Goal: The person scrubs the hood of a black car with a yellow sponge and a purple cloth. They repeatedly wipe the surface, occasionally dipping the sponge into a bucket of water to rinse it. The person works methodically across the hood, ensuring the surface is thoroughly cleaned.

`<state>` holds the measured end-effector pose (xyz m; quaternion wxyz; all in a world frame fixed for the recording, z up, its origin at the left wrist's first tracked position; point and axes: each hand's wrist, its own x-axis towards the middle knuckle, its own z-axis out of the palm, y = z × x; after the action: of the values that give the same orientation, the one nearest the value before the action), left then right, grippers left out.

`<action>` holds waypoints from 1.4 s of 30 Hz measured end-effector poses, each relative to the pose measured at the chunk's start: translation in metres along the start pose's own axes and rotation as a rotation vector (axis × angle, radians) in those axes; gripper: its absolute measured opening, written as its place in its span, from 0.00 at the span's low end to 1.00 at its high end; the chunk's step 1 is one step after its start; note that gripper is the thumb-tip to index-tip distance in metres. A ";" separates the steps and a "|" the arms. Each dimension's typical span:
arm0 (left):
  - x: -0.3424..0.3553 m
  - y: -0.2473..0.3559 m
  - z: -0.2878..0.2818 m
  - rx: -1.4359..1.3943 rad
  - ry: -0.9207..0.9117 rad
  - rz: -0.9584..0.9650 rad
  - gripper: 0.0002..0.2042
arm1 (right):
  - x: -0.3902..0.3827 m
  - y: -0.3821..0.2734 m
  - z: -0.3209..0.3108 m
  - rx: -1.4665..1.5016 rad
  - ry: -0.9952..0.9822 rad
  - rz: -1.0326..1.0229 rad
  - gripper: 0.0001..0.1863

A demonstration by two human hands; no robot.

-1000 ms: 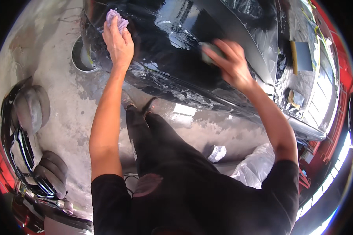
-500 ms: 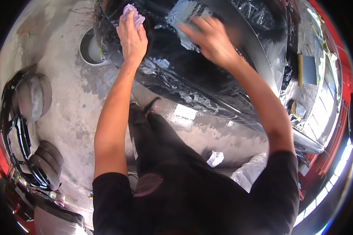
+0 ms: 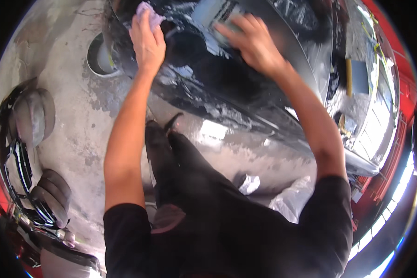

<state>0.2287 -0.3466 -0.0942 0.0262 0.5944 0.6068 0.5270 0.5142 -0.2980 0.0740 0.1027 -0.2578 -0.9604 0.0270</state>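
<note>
A crumpled purple cloth (image 3: 148, 13) is gripped in my left hand (image 3: 147, 46), over the left part of a dark, wet car panel (image 3: 190, 48). My right hand (image 3: 260, 48) is farther right on the same panel, its fingers bent and slightly blurred by motion. Beneath those fingertips shows the edge of something thin and grey-green, too smeared to name. Just beyond them lies a pale blue-grey patch (image 3: 208, 14) with dark marks; whether it is residue or a reflection is unclear. Whitish wet streaks cover the panel around both hands.
A round bucket (image 3: 91, 58) stands on the concrete floor left of the panel. Black car trim (image 3: 7, 148) lies at far left. On the right, a flat grey-blue blade with a yellow edge (image 3: 349, 78) rests on the car. Clear plastic (image 3: 292, 201) and crumpled white material (image 3: 250, 184) are low down.
My right hand has shifted slightly across the panel relative to the pale patch. My left hand keeps hold of the cloth. The whole view has shifted a little.
</note>
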 end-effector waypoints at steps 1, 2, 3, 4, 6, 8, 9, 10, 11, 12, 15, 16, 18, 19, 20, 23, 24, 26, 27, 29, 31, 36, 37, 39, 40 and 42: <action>-0.003 0.002 0.001 0.007 -0.011 -0.042 0.27 | 0.020 0.006 0.016 0.054 0.042 -0.054 0.37; -0.003 0.007 -0.004 -0.010 -0.051 -0.050 0.27 | 0.011 0.005 0.018 0.086 0.012 -0.032 0.37; -0.001 0.006 -0.009 -0.022 -0.083 -0.051 0.28 | 0.008 0.006 0.019 0.116 -0.009 -0.018 0.37; -0.005 0.004 -0.010 0.003 -0.088 -0.078 0.27 | 0.002 0.004 0.017 0.145 -0.030 -0.002 0.37; -0.011 -0.007 -0.022 0.059 -0.074 -0.078 0.27 | -0.066 -0.020 -0.038 -0.002 -0.083 0.015 0.39; -0.005 0.003 -0.010 0.009 -0.053 -0.096 0.27 | -0.184 -0.024 -0.074 -0.043 -0.098 0.173 0.36; -0.005 0.005 -0.004 0.010 -0.043 -0.086 0.27 | -0.214 -0.026 -0.086 -0.067 -0.108 0.199 0.36; -0.001 0.003 -0.002 0.020 -0.034 -0.059 0.27 | -0.201 -0.023 -0.083 -0.092 -0.121 0.190 0.36; -0.003 0.004 -0.002 0.030 -0.038 -0.036 0.27 | -0.176 -0.026 -0.077 -0.108 -0.140 0.190 0.36; -0.001 0.007 -0.003 0.028 -0.041 -0.039 0.27 | -0.137 -0.022 -0.059 -0.072 -0.095 0.113 0.37; -0.002 0.005 -0.002 0.044 -0.065 -0.055 0.26 | -0.016 0.006 0.005 0.050 -0.049 0.043 0.39; -0.003 0.004 -0.003 0.006 -0.090 -0.075 0.26 | -0.022 0.002 0.004 0.052 -0.035 0.015 0.39; -0.001 0.000 -0.009 0.003 -0.055 -0.038 0.27 | -0.013 0.003 0.005 0.039 0.029 -0.078 0.39; -0.007 -0.005 -0.016 0.012 -0.036 -0.029 0.28 | -0.040 -0.008 -0.014 0.027 -0.023 -0.023 0.38; -0.009 -0.009 -0.015 0.060 -0.018 -0.040 0.28 | -0.083 -0.018 -0.044 0.003 -0.067 0.012 0.37; -0.005 0.001 -0.003 0.016 -0.014 -0.091 0.29 | -0.196 -0.032 -0.071 -0.039 -0.059 0.211 0.31; -0.006 0.002 -0.001 0.019 -0.016 -0.117 0.29 | -0.175 -0.031 -0.064 -0.040 -0.046 0.186 0.32; -0.005 0.004 0.000 0.006 -0.024 -0.126 0.30 | -0.097 -0.027 -0.041 -0.071 -0.042 0.109 0.34; -0.006 0.003 0.000 0.014 -0.014 -0.122 0.31 | -0.041 -0.021 -0.022 -0.092 -0.052 0.058 0.35; -0.007 0.008 0.001 0.019 -0.005 -0.149 0.32 | 0.043 -0.001 0.025 -0.022 0.048 -0.052 0.35; -0.006 0.007 -0.003 -0.030 -0.014 -0.154 0.32 | 0.068 0.002 0.034 0.007 0.044 -0.079 0.34; -0.006 0.007 -0.016 -0.026 -0.005 -0.176 0.34 | -0.045 -0.025 -0.021 0.049 -0.091 0.076 0.35; -0.006 0.009 -0.013 -0.036 0.006 -0.184 0.34 | -0.068 -0.021 -0.023 0.055 -0.086 0.094 0.34; -0.003 0.012 -0.013 -0.039 -0.039 -0.225 0.35 | -0.022 -0.025 -0.015 -0.029 -0.093 0.051 0.34; -0.007 0.015 -0.012 -0.047 -0.039 -0.227 0.36 | 0.017 -0.022 0.002 -0.029 -0.072 0.009 0.34; 0.001 0.009 -0.012 -0.044 -0.034 -0.208 0.36 | 0.125 -0.006 0.058 -0.018 0.041 -0.074 0.34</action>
<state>0.2269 -0.3558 -0.0826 0.1040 0.5363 0.6528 0.5247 0.3936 -0.2408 0.0403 0.1207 -0.2237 -0.9671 0.0092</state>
